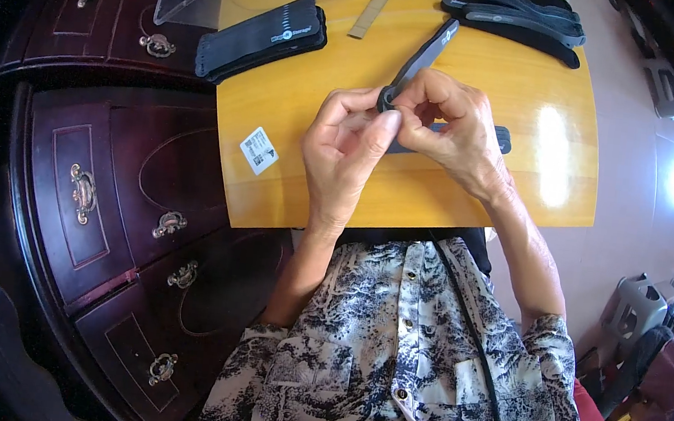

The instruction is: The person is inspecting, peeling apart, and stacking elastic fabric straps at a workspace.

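Strap [428,57], narrow black fabric, pinched by left hand [342,147] and right hand [456,131], may slip toward one o'clock if grip loosens

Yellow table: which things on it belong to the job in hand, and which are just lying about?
Likely in the job:
strap, in left hand and right hand
strap stack
loose straps

Likely just lying about:
card
tan strip

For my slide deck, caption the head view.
Left hand and right hand hold a dark strap over a yellow table.
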Demonstrator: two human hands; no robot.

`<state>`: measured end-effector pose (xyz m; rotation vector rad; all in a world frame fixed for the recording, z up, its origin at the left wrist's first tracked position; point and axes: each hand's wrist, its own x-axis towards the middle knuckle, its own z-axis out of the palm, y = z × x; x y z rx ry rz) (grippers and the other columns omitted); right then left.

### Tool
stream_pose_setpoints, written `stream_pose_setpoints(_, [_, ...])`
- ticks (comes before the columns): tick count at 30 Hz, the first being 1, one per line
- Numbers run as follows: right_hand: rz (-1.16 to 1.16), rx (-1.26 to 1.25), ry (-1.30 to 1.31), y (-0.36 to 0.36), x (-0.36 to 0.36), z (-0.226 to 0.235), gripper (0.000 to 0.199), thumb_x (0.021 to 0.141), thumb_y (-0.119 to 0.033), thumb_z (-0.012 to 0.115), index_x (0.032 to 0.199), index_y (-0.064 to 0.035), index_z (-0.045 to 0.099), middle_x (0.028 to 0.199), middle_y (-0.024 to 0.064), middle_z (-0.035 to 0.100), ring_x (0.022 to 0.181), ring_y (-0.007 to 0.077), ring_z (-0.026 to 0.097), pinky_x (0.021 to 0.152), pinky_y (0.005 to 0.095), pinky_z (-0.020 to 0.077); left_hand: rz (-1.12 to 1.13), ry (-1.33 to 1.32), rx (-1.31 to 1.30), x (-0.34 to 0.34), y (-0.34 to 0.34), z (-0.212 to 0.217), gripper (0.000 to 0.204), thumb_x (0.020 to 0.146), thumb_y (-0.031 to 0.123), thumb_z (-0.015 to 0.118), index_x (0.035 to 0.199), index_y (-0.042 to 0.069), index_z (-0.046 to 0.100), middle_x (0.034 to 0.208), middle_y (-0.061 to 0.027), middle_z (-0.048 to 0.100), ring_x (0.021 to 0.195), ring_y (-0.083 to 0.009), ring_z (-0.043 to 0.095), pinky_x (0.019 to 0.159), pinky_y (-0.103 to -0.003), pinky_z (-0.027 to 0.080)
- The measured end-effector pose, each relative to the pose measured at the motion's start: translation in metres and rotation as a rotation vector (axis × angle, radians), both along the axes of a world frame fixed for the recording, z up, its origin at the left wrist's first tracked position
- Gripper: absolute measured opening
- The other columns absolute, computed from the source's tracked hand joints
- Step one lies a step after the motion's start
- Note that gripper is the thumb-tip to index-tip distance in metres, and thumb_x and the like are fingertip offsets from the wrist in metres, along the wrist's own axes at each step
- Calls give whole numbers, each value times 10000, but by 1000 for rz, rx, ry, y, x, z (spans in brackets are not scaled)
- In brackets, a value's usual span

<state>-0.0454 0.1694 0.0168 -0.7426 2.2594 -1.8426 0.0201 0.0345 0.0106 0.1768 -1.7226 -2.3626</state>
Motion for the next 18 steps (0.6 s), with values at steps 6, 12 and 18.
stream_pose_setpoints(6, [64, -58, -159, 2, -4, -12, 110, 736, -65, 635, 729, -28, 532, 643, -6, 527, 572, 62, 499, 554, 219, 444, 7, 30, -11, -3, 0, -6, 156, 885, 15, 595, 1025, -52, 575, 991, -95, 620, 880, -135, 614, 789, -244, 509])
stream_pose_setpoints(12, [144, -376, -623, 3, -15, -13, 66, 760, -86, 587, 789, -51, 539, 690, -46, 503, 585, 29, 432, 511, 186, 347, 64, 8, 225, -6, 3, -23, 146, 908, 53, 568, 1009, -52, 574, 977, -104, 630, 850, -151, 625, 809, -306, 549])
stream_pose_setpoints(18, [95, 42, -65, 2, -3, 4, 411, 732, -321, 755, 1023, -70, 610, 907, 47, 618, 849, 162, 580, 689, 269, 480, 134, -48, 292, -4, 1, -11, 119, 911, 77, 569, 958, -29, 543, 988, -123, 635, 840, -183, 640, 805, -313, 550])
